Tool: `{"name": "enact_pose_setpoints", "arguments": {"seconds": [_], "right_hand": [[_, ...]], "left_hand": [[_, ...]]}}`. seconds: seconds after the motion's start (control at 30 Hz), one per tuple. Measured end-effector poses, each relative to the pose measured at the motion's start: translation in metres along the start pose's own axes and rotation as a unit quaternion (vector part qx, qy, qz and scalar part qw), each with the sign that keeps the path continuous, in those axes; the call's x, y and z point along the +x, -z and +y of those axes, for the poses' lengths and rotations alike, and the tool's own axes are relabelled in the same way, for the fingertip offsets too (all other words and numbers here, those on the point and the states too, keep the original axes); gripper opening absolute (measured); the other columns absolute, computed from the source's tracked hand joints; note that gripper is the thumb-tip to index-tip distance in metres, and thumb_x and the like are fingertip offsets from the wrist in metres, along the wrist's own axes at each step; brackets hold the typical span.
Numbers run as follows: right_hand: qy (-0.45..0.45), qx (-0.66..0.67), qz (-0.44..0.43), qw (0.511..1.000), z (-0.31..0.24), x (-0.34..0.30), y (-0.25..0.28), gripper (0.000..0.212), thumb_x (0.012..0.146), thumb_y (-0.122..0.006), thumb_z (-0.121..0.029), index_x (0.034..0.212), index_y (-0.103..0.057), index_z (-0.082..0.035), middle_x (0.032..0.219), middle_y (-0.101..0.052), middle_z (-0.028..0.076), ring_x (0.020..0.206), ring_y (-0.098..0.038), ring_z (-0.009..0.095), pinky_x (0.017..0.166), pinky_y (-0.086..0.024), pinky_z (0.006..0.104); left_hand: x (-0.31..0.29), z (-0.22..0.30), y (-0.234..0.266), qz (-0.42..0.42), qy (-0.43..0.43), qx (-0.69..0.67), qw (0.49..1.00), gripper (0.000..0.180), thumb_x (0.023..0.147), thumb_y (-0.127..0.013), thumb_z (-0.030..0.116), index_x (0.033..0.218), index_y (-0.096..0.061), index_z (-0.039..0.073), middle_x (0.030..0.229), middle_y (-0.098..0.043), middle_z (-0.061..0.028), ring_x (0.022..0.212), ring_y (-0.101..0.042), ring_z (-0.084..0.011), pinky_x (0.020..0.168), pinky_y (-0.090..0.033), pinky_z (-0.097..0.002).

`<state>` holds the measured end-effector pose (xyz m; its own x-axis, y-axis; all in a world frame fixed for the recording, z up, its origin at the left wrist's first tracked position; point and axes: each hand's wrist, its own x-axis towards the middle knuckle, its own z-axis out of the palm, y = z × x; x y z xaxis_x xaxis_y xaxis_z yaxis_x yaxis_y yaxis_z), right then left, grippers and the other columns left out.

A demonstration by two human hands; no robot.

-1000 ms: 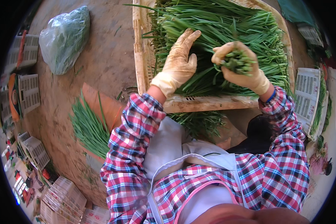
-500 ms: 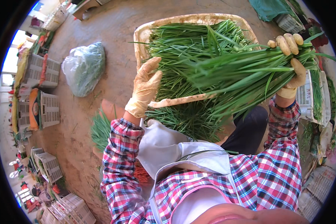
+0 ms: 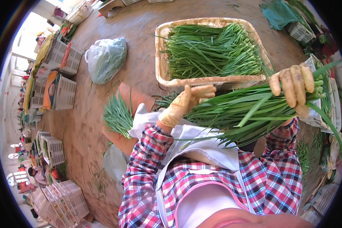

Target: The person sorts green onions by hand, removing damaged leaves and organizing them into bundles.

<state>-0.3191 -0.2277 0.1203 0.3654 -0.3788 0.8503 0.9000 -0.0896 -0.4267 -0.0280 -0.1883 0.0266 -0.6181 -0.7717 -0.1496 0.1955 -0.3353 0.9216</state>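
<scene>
My right hand (image 3: 293, 86), in a dirt-stained pale glove, grips a thick bunch of garlic chives (image 3: 250, 110) near its pale stem ends. The long green leaves spread leftward over my lap, and one leaf hangs down at the right. Beside the leaf tips is my gloved left hand (image 3: 182, 105), its fingers stretched out and thumb raised; whether it touches the leaves I cannot tell. Just beyond both hands stands a muddy pale plastic crate (image 3: 212, 81) holding a layer of chives (image 3: 212, 49), their stem ends mostly toward the right.
More chives (image 3: 118, 116) lie on a brownish surface left of my apron (image 3: 205, 133). A clear plastic bag (image 3: 106, 60) of greens sits on the dirt floor. Stacked white crates (image 3: 66, 91) line the left side. At the right is another crate (image 3: 332, 100) with greens.
The bunch in my right hand has come nearer, from over the crate's edge to above my lap. My left hand has moved from the crate's left side toward the leaf tips.
</scene>
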Motion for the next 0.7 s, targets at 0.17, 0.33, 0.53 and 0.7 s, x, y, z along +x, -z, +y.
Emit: {"name": "enact_pose_setpoints", "arguments": {"seconds": [0.17,0.33,0.53,0.7], "right_hand": [[0.041,0.072,0.022,0.996,0.008,-0.019,-0.002,0.041,0.062,-0.065,0.007,0.092,-0.048,-0.016,0.066,-0.055,-0.009,0.074,-0.060,0.009,0.088,-0.043,0.0383],[0.054,0.138,0.059,0.987,0.017,-0.027,-0.004,0.039,0.059,-0.063,0.010,0.085,-0.050,-0.017,0.060,-0.055,-0.010,0.064,-0.058,0.008,0.086,-0.041,0.0364],[0.080,0.224,0.097,0.966,0.006,-0.044,0.010,0.036,0.062,-0.066,0.009,0.082,-0.051,-0.016,0.055,-0.053,-0.012,0.059,-0.056,0.004,0.084,-0.041,0.0328],[0.103,0.204,0.196,0.954,0.007,-0.046,-0.003,0.034,0.065,-0.065,0.008,0.084,-0.050,-0.016,0.058,-0.053,-0.012,0.065,-0.056,0.002,0.084,-0.042,0.0296]], "left_hand": [[-0.046,-0.001,-0.013,0.011,0.020,0.003,1.000,0.050,0.083,-0.067,0.020,0.126,-0.050,0.003,0.120,-0.057,-0.0082,0.107,-0.053,-0.0139,0.093,-0.040,-0.0284],[-0.053,0.003,-0.018,0.058,-0.037,0.118,0.991,0.035,0.083,-0.065,0.010,0.116,-0.058,0.003,0.101,-0.062,-0.0036,0.095,-0.055,-0.0135,0.085,-0.044,-0.0263],[-0.069,0.013,-0.014,-0.023,0.034,0.015,0.999,0.034,0.081,-0.067,0.008,0.114,-0.059,0.003,0.104,-0.059,-0.0022,0.094,-0.053,-0.0078,0.082,-0.043,-0.0224],[-0.066,0.029,-0.035,0.055,0.069,0.027,0.996,0.029,0.085,-0.061,0.006,0.114,-0.059,0.003,0.105,-0.058,-0.0034,0.096,-0.054,-0.0121,0.088,-0.041,-0.0261]]}}
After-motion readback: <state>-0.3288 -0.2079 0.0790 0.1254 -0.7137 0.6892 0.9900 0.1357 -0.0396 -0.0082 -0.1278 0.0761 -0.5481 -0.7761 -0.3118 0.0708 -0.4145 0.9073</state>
